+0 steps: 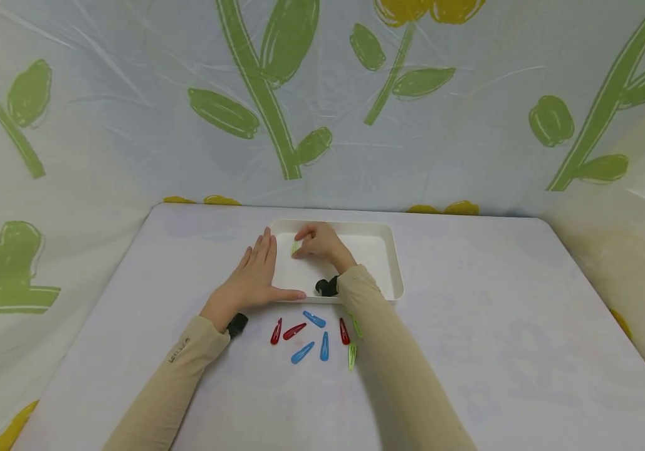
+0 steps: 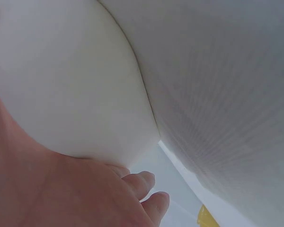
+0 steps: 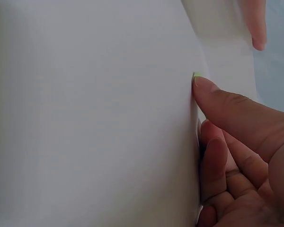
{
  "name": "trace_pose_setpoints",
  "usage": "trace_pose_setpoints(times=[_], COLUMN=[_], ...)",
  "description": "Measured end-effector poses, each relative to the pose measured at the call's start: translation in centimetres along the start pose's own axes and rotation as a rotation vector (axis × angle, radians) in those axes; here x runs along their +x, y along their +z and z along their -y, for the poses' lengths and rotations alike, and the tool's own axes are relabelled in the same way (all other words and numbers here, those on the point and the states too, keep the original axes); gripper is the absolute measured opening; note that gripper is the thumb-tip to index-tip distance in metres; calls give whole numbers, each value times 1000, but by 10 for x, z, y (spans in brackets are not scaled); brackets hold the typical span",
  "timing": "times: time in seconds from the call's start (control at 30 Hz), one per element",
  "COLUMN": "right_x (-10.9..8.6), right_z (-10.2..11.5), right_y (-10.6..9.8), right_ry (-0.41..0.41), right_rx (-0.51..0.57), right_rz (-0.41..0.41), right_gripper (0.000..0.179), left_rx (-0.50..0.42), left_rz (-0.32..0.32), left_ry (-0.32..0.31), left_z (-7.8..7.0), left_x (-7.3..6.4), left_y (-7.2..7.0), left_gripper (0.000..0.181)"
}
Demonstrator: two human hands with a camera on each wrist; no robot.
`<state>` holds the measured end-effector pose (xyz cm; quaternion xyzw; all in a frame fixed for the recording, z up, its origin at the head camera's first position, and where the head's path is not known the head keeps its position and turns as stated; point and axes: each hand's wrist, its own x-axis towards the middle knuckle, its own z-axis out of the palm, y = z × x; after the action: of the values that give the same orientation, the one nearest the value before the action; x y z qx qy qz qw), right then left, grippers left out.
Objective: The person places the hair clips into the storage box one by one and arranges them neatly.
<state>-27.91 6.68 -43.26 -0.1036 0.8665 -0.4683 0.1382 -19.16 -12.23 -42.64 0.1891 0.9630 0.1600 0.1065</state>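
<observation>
A white tray (image 1: 372, 260) lies near the far edge of the table. My left hand (image 1: 251, 272) rests against its left side with straight fingers, the thumb stretched along the front rim. Inside the tray, toward its left end, my right hand (image 1: 322, 243) pinches a light green hair clip (image 1: 295, 248) between thumb and fingers. Only a small green end of the clip (image 3: 197, 74) shows past the thumb in the right wrist view. In the left wrist view the pale tray wall (image 2: 75, 85) hides most of the hand's surroundings.
In front of the tray lie red hair clips (image 1: 276, 331), blue hair clips (image 1: 325, 346) and green hair clips (image 1: 352, 357), several in all. My right sleeve (image 1: 395, 338) passes over the table beside them. A flowered sheet (image 1: 322, 113) hangs behind the white table (image 1: 503, 326).
</observation>
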Motion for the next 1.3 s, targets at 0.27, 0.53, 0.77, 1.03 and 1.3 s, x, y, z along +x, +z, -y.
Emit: trace_pose_setpoints(times=[0.27,0.53,0.77,1.03,1.3], right_x=[-1,-2,0,-2,-1], right_z=[1,1,0,1,1], right_y=[0,0,1,-1,0], right_ry=[-1,2,10,8,2], right_rx=[-10,11,-15,23,9], right_rz=[-4,-4,-9,6,-5], right_gripper=[33,34,34,36,36], left_rx=[-4,-8,-12,-16,-23], left_rz=[3,5,0,-3,-3], left_ry=[0,2,4,7,4], left_z=[-1,-1,-1,-2,-2], left_x=[1,0,-1,-2,-2], left_y=[-1,-1,-2,-2,-2], left_gripper=[144,145,144,144,144])
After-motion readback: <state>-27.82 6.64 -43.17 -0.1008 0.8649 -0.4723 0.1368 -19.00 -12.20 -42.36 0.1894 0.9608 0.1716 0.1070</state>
